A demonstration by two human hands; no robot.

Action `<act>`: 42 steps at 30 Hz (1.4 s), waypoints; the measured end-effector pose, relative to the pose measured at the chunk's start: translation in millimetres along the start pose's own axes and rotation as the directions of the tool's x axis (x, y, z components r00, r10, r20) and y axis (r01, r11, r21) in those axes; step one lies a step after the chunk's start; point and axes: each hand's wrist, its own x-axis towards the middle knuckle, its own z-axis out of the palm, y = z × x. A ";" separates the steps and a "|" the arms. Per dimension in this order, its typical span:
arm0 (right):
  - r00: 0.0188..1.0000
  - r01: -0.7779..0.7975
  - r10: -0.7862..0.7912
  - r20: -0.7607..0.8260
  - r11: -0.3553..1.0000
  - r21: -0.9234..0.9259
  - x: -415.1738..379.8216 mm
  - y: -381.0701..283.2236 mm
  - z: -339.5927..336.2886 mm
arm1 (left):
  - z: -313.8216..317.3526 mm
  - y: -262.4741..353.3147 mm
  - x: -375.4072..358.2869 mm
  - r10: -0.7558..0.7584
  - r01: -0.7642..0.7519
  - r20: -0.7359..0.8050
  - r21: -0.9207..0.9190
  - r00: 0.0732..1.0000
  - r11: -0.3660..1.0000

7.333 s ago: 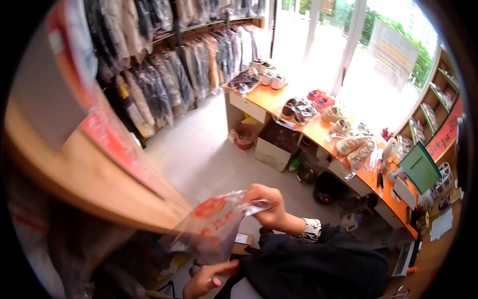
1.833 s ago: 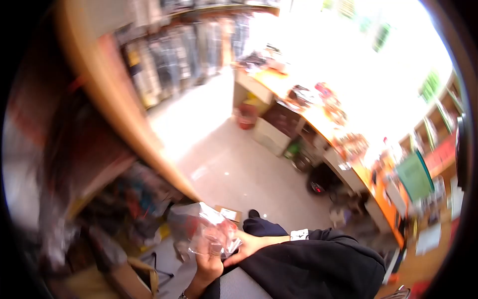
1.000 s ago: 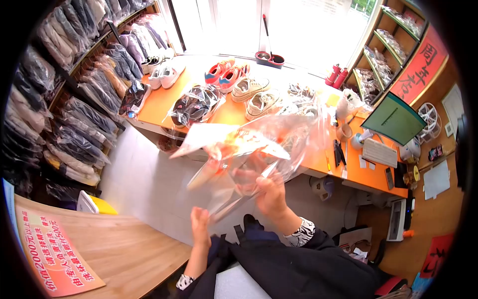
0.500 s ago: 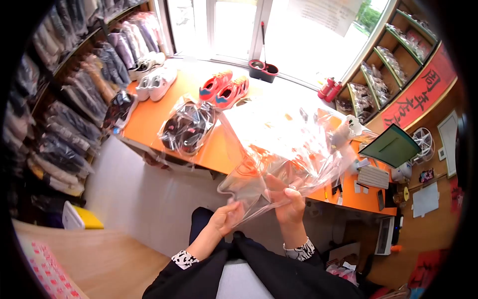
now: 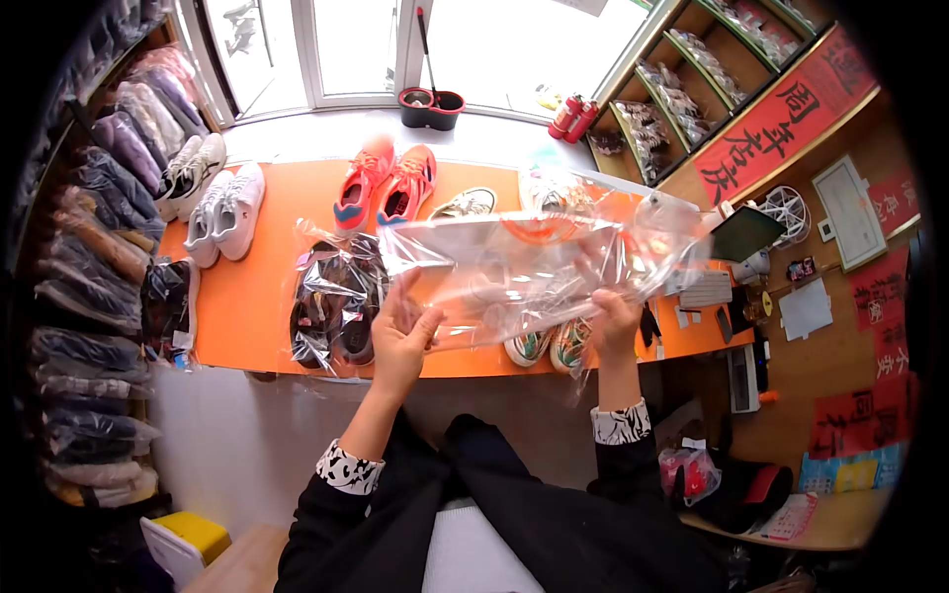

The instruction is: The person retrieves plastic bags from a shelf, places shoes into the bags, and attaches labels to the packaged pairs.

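A clear plastic bag (image 5: 465,259) is stretched sideways in front of me, above the orange table. My left hand (image 5: 399,334) grips its left end, with thumb and fingers closing on the film. At the other end my right hand (image 5: 617,324) pinches the plastic. Through and below the bag I see sneakers with green and orange details (image 5: 531,347), partly covered by the film. Left of my left hand lies a pair of dark shoes wrapped in plastic (image 5: 331,306). Farther back are coral-red sneakers (image 5: 407,185) and a pale shoe (image 5: 467,204).
White sneakers (image 5: 237,212) and a dark shoe (image 5: 176,301) stand on the orange table (image 5: 252,321). Bagged garments (image 5: 89,282) hang at left. A mop bucket (image 5: 432,111) is by the glass doors. At right are a monitor (image 5: 746,234) and a keyboard (image 5: 705,289).
My view has turned to the right. My hands have moved farther apart and forward over the table, pulling the bag out wide; the green-and-orange sneakers now show beneath it.
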 end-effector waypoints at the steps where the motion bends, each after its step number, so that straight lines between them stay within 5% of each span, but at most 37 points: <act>1: 0.996 0.089 -0.088 -0.025 0.996 0.022 6.8 -18.2 15.7 | 4.8 7.4 6.3 0.127 -0.127 0.000 -0.022 0.992 0.992; 4: 0.979 0.174 -0.162 -0.126 0.981 0.088 15.9 -17.8 14.8 | 13.9 7.5 20.2 0.243 -0.242 0.003 -0.046 0.970 0.969; 6: 0.959 -0.210 0.238 -0.156 0.962 0.177 5.6 30.6 -21.4 | 3.3 -22.4 18.3 0.016 -0.016 0.056 -0.011 0.998 1.000; 7: 0.894 -0.292 0.341 -0.291 0.936 0.198 4.3 52.6 -17.6 | -5.7 -39.3 22.7 0.007 -0.007 0.047 0.002 0.999 1.000; 8: 0.856 -0.403 0.452 -0.252 0.888 0.221 -1.2 84.3 -35.3 | -19.1 -57.4 26.1 -0.170 0.168 0.057 0.043 0.984 0.985; 10: 0.813 -0.401 0.501 -0.297 0.851 0.338 -8.9 141.4 -53.9 | -26.5 -75.1 30.0 -0.405 0.405 -0.008 -0.016 0.914 0.914; 13: 0.752 -0.520 0.607 -0.255 0.785 0.336 -6.4 178.8 -66.6 | -39.5 -119.3 57.4 -0.505 0.483 -0.122 -0.175 0.854 0.858; 15: 0.719 -0.583 0.657 -0.227 0.748 0.318 -1.3 196.0 -72.1 | -51.7 -150.3 71.2 -0.704 0.688 -0.074 -0.163 0.706 0.707; 17: 0.768 -0.554 0.530 -0.359 0.831 0.040 -1.3 208.0 -78.5 | -55.5 -175.9 70.6 -0.667 0.674 -0.150 -0.006 0.730 0.739; 18: 0.761 -0.566 0.544 -0.354 0.823 0.048 -0.7 198.0 -69.1 | -47.8 -170.9 67.5 -0.585 0.593 -0.120 0.054 0.802 0.803; 19: 0.858 -0.395 0.195 -0.475 0.842 -0.367 0.5 185.2 -60.6 | -38.2 -166.2 65.4 -0.496 0.502 -0.077 0.112 0.865 0.857; 20: 0.888 -0.212 -0.185 -0.420 0.646 -0.733 5.1 163.5 -45.5 | -25.2 -146.7 62.3 -0.548 0.568 -0.149 0.202 0.823 0.798; 21: 0.841 -0.066 -0.501 -0.203 0.278 -0.958 6.4 148.1 -31.9 | -21.6 -149.3 57.1 -0.553 0.573 -0.151 0.204 0.819 0.793; 23: 0.973 0.172 -0.228 0.045 0.577 -0.799 -3.7 133.7 -2.9 | -16.5 -153.8 46.7 -0.437 0.436 -0.062 -0.033 0.897 0.899; 25: 0.949 0.281 -0.076 0.307 0.650 -0.706 -7.2 129.7 30.4 | -9.6 -145.3 43.0 -0.416 0.415 -0.005 -0.074 0.909 0.907; 27: 0.963 0.154 0.052 0.266 0.703 -0.695 -14.5 133.3 60.4 | -5.1 -138.0 42.1 -0.397 0.411 0.107 -0.194 0.911 0.891; 33: 0.985 0.149 -0.022 0.169 0.593 -0.792 -15.3 168.0 82.1 | -2.2 -117.1 45.8 -0.274 0.308 0.162 -0.254 0.948 0.917; 36: 0.993 0.101 -0.004 0.116 0.513 -0.853 -7.5 163.6 81.6 | -18.3 -118.2 48.6 -0.212 0.235 0.146 -0.171 0.966 0.957; 39: 0.996 0.078 -0.068 0.055 0.422 -0.903 7.2 150.1 80.0 | -48.2 -130.3 54.2 -0.279 0.288 -0.208 0.014 0.937 0.957; 40: 0.988 0.093 -0.154 0.028 0.433 -0.897 11.5 142.2 83.5 | -73.6 -144.9 58.5 -0.231 0.304 -0.214 0.430 0.949 0.850; 41: 0.971 0.110 -0.237 0.001 0.444 -0.889 14.7 135.2 88.2 | -91.3 -152.3 61.5 -0.184 0.274 -0.203 0.766 0.962 0.582; 42: 0.958 0.180 -0.282 0.057 0.430 -0.885 15.2 130.2 94.1 | -86.8 -136.6 61.6 -0.178 0.270 -0.204 0.763 0.963 0.587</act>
